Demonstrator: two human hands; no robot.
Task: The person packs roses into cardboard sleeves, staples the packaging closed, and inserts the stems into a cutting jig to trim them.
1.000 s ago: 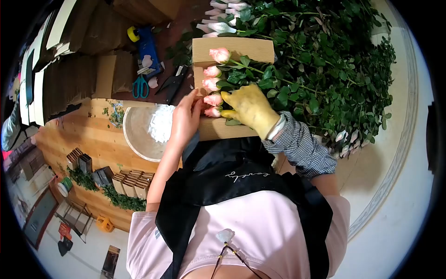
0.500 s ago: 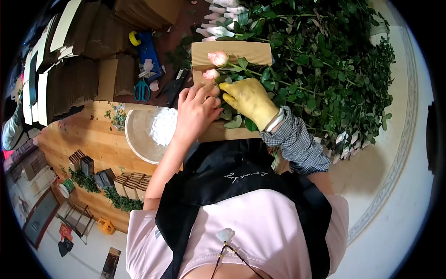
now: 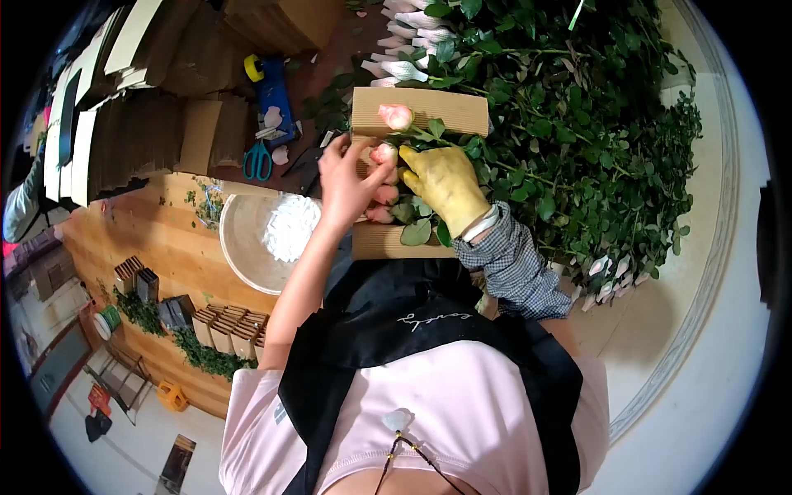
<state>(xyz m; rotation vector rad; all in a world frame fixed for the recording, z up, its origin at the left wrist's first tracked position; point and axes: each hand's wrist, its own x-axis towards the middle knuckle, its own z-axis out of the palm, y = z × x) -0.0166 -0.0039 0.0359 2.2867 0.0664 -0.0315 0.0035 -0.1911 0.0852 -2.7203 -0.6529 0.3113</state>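
Note:
Pink roses lie in a row on a corrugated cardboard sheet (image 3: 396,244). One rose (image 3: 384,154) sits between the bare fingers and thumb of my left hand (image 3: 345,183), which close around its bloom. My right hand (image 3: 450,188), in a yellow glove, grips that rose just below the bloom; the stem is mostly hidden under the glove. Another pink rose (image 3: 397,117) rests above, on the raised cardboard flap (image 3: 458,111). More rose heads (image 3: 384,195) show below my left fingers, with green leaves (image 3: 417,232) beside them.
A large heap of leafy stems (image 3: 569,140) covers the right side. White-netted buds (image 3: 404,71) lie at the top. Teal scissors (image 3: 257,162), a blue tape dispenser (image 3: 275,95) and cardboard stacks (image 3: 157,136) are at left. A bowl (image 3: 239,256) holds white pieces.
My left hand has shifted slightly left and opened up around the rose bloom, uncovering more rose heads below. My gloved hand stays close to the same rose. The whole view has shifted slightly.

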